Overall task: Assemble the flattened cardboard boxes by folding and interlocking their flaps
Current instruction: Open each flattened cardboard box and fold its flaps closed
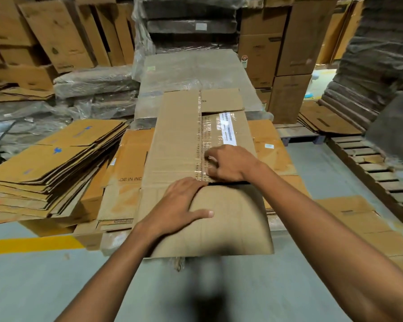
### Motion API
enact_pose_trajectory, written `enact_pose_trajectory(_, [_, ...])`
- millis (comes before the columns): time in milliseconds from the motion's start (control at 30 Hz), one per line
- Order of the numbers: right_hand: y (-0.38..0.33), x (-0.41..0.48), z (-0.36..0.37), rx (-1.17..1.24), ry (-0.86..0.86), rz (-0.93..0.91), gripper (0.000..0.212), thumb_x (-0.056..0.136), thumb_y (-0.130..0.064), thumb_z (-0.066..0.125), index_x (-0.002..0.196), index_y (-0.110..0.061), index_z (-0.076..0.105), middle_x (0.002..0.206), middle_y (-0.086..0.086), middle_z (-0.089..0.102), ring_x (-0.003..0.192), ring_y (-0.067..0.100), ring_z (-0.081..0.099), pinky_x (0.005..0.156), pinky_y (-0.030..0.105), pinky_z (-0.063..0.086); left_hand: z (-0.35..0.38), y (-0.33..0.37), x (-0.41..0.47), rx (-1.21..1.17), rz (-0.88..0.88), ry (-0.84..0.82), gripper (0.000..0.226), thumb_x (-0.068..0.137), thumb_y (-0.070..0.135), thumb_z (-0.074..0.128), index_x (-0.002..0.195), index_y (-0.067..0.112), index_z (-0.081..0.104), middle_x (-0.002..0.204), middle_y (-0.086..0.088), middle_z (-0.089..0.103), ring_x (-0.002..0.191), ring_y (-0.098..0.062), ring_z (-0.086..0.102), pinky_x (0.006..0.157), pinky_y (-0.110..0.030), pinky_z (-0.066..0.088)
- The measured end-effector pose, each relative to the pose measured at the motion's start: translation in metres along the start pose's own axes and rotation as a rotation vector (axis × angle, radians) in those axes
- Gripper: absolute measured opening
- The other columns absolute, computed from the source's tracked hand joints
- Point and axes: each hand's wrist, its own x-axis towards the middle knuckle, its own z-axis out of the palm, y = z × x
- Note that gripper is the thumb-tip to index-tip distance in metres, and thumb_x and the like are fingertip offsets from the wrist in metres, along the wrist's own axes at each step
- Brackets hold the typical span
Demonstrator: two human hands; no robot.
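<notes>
Here the left hand [184, 203] grips the flattened brown cardboard box [175, 147] by its near flap. The right hand [230, 163] curls at the clear printed tape [199, 135], grip unclear. A stack of flat tan cartons [56, 163] lies just left.

Both bare forearms rise from the bottom corners of the frame toward its centre. The left hand [180, 205] lies palm down, its thumb stretched out to the right and its fingers hooked over the far edge of a cardboard flap [233, 224]. Just above and to the right, the right hand [230, 163] sits knuckles up, fingers curled leftward with tips down. Whether they pinch anything is unclear.
</notes>
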Motion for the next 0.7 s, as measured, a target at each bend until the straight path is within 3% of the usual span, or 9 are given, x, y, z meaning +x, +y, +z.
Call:
enact_pose_trajectory(100, [0.007,-0.023,0.019,0.007,0.018,-0.033,0.066,0.083,-0.056,0.046,0.141,-0.024,0.055,0.139,0.001,0.060,0.126,0.028,0.053,0.105,0.044,0.042,0.008,-0.009,0.008,0.121,0.034,0.090,0.080,0.077,0.075,0.068,0.143,0.033,0.047,0.137,0.010,0.054,0.132,-0.008,0.033,0.107,-0.029,0.025])
enact_pose_trajectory(233, [0.014,-0.049,0.042,0.071,0.019,-0.014,0.075,0.088,-0.070,0.050,0.152,-0.032,0.044,0.158,-0.004,0.039,0.148,0.022,0.027,0.123,0.044,0.016,0.016,-0.018,0.023,0.358,0.109,0.086,0.081,0.074,0.085,0.057,0.134,0.030,0.054,0.130,0.008,0.062,0.127,-0.016,0.043,0.103,-0.039,0.027])
enact_pose_trajectory(367, [0.011,-0.052,0.065,-0.116,-0.006,-0.019,0.084,0.080,-0.085,0.029,0.146,-0.037,0.050,0.155,-0.007,0.042,0.149,0.022,0.026,0.124,0.049,0.013,0.019,-0.025,0.038,0.532,0.178,0.086,0.075,0.076,0.086,0.053,0.117,0.024,0.064,0.126,0.005,0.063,0.122,-0.024,0.048,0.098,-0.047,0.031])
enact_pose_trajectory(533, [0.012,-0.050,0.065,-0.140,0.047,0.006,0.084,0.083,-0.087,0.027,0.146,-0.037,0.051,0.157,-0.009,0.042,0.151,0.021,0.025,0.126,0.047,0.012,0.019,-0.024,0.037,0.601,0.217,0.142,0.069,0.086,0.082,0.045,0.111,0.020,0.064,0.129,0.001,0.060,0.126,-0.027,0.047,0.106,-0.056,0.031])
enact_pose_trajectory(633, [0.012,-0.051,0.066,-0.114,0.034,0.014,0.094,0.077,-0.092,0.021,0.149,-0.038,0.048,0.161,-0.009,0.038,0.153,0.021,0.022,0.126,0.047,0.010,0.007,-0.020,0.033,0.608,0.287,0.299,0.057,0.098,0.069,0.044,0.107,0.018,0.065,0.126,-0.003,0.062,0.126,-0.028,0.050,0.110,-0.054,0.031])
enact_pose_trajectory(700, [0.012,-0.050,0.065,-0.091,0.035,0.029,0.094,0.075,-0.092,0.023,0.149,-0.040,0.048,0.162,-0.010,0.037,0.154,0.020,0.022,0.127,0.046,0.009,-0.012,-0.019,0.032,0.621,0.317,0.459,0.038,0.099,0.050,0.059,0.108,0.014,0.069,0.122,-0.007,0.065,0.126,-0.029,0.051,0.112,-0.052,0.034])
